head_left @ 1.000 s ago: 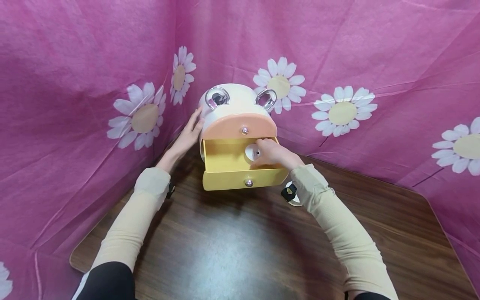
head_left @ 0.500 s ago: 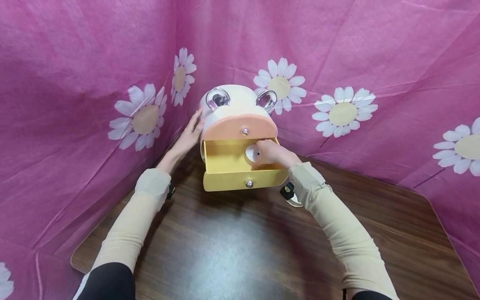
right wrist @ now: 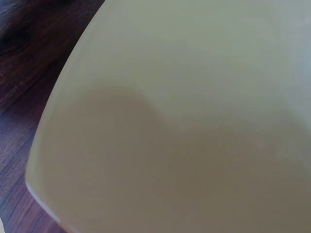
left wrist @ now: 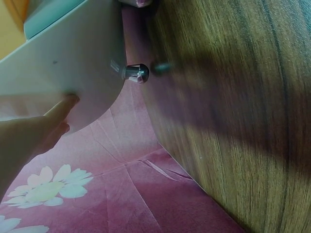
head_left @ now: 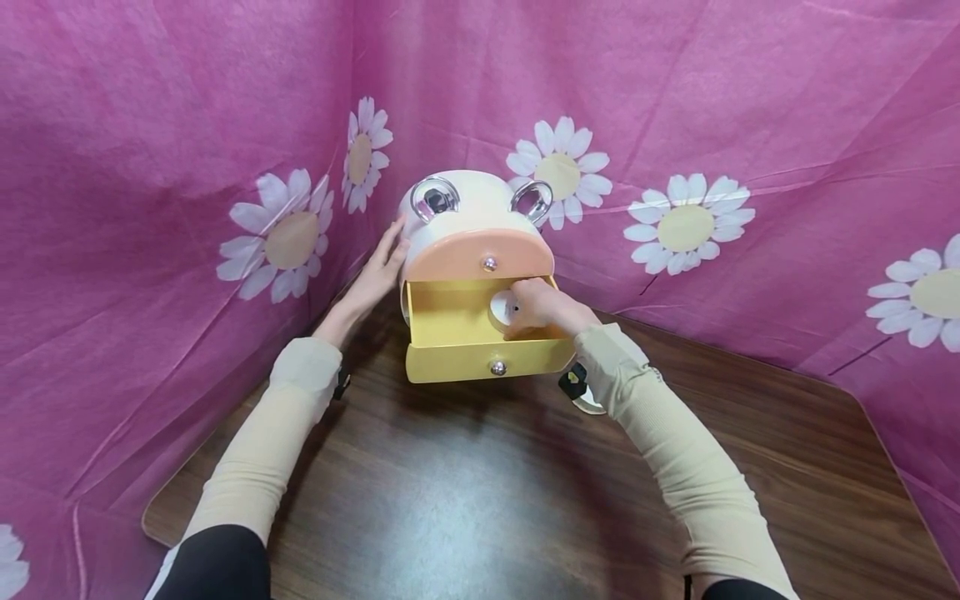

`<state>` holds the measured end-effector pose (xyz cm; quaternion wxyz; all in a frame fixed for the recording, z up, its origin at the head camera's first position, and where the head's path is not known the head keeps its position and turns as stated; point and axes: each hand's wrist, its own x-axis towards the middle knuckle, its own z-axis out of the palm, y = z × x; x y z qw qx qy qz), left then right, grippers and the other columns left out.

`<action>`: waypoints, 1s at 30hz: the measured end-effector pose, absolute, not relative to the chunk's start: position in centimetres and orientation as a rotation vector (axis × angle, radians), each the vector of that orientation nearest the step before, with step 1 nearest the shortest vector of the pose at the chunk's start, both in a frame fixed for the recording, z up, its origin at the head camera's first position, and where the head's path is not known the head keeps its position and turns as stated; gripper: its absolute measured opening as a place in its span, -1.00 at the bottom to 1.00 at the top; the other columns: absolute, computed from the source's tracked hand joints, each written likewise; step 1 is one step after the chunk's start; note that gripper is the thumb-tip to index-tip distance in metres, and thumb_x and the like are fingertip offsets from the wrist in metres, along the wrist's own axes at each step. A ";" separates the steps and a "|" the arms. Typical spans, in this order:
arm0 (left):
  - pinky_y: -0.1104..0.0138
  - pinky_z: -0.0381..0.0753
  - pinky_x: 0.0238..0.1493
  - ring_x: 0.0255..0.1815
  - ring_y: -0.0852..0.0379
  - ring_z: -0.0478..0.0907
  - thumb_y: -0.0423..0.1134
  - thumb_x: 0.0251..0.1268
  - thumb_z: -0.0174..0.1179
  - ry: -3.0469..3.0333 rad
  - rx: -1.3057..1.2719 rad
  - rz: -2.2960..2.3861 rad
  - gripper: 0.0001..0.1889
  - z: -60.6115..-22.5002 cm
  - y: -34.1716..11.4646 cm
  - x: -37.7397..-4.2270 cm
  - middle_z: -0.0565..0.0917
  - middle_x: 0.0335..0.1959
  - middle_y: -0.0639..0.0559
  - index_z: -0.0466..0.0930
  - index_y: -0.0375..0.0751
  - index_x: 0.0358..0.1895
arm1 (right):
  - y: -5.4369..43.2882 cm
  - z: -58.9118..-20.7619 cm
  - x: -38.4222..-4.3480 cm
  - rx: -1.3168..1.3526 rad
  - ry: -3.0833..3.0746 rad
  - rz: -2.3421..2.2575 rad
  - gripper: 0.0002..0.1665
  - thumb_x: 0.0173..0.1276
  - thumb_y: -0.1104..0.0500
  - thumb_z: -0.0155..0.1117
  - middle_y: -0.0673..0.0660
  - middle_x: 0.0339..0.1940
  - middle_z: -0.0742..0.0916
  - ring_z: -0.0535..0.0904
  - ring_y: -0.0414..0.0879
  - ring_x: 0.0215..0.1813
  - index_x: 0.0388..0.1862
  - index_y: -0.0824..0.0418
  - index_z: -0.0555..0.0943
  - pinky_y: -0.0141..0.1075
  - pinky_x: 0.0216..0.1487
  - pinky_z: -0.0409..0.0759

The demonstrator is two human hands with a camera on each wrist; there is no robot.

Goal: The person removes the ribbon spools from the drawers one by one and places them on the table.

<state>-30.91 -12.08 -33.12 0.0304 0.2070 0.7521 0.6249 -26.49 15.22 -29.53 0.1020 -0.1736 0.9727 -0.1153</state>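
A white cabinet [head_left: 468, 200] with rounded sides has a closed pink drawer [head_left: 450, 257] above a pulled-out yellow drawer [head_left: 450, 358]. My left hand [head_left: 380, 267] rests with extended fingers against the cabinet's left side; the left wrist view shows the fingertips on the smooth white wall. My right hand [head_left: 536, 304] reaches into the right part of the yellow drawer and grips a round white object [head_left: 502, 308], its far side covered by the fingers. The right wrist view is filled by the yellow drawer front [right wrist: 170, 97], so that hand is hidden there.
Two silver-rimmed rings [head_left: 435, 198] stand up from the cabinet top. Silver knobs [head_left: 498, 367] stick out of the drawer fronts. The cabinet stands on a dark wooden table [head_left: 435, 483] near a pink cloth [head_left: 675, 100] printed with daisies. A silver foot [left wrist: 136, 73] supports the cabinet.
Both hands stay almost in place. My right wrist has shifted very slightly left and up; the round white object and the drawer keep their positions.
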 end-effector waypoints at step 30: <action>-0.21 0.06 0.54 0.67 -0.13 -0.28 -0.13 0.62 -0.22 2.261 0.619 1.943 -0.34 -32.9 -12.3 -30.5 -0.35 0.66 -0.16 -0.25 -0.02 0.63 | 15.5 -26.1 -23.9 -0.576 2.887 -0.438 -0.46 -0.14 0.16 0.63 0.14 -0.31 0.60 0.46 -0.03 -0.20 -0.18 0.29 0.60 -0.26 -0.13 0.45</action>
